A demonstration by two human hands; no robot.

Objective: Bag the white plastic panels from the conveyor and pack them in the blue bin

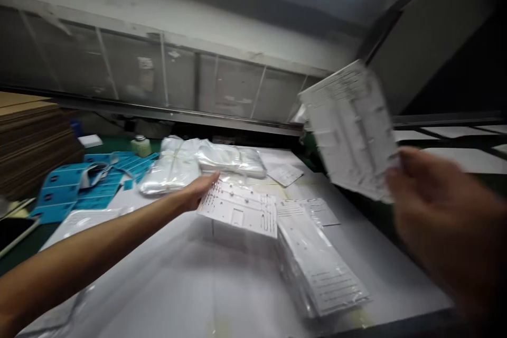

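My left hand [196, 191] reaches forward over the white table [190, 285] and grips the left edge of a white printed sheet [241, 210], lifting it slightly. My right hand [443, 222], blurred by motion at the right, holds up another white printed sheet [352, 129] in the air, tilted toward me. A stack of similar sheets in clear plastic [320, 269] lies just right of the left-hand sheet.
Clear plastic bags with white contents [198, 163] lie at the back of the table. Blue cards [83, 185] are spread at the left, beside a stack of brown cardboard [31, 137]. A small jar [141, 145] stands behind them. Small printed slips [285, 174] lie flat.
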